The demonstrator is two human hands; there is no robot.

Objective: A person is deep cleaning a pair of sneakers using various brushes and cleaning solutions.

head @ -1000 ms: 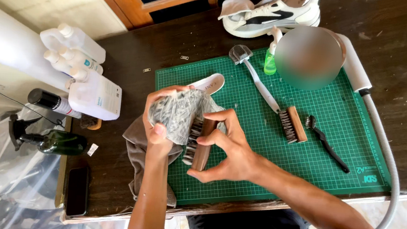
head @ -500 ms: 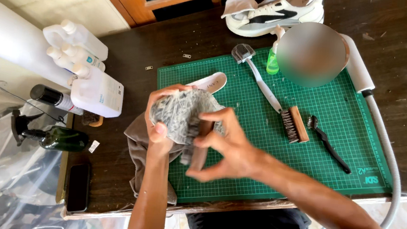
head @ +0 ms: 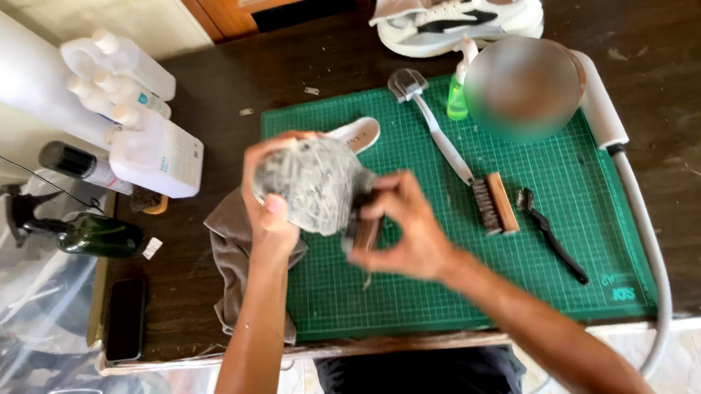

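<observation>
I observe the left hand (head: 274, 207) gripping a grey shoe (head: 313, 183), held above the green cutting mat's (head: 447, 266) left edge; the right hand (head: 406, 228) has fingers closed on a small brush (head: 364, 228) against the shoe. A grey cloth (head: 229, 254) lies beneath; two brushes (head: 496, 202) rest on the mat nearby.

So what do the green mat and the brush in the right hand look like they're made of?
The green mat looks like matte rubbery plastic, flat and printed with a pale grid. The brush in the right hand seems to have a brown wooden block with dark bristles, though it is blurred, so that is uncertain.
</observation>
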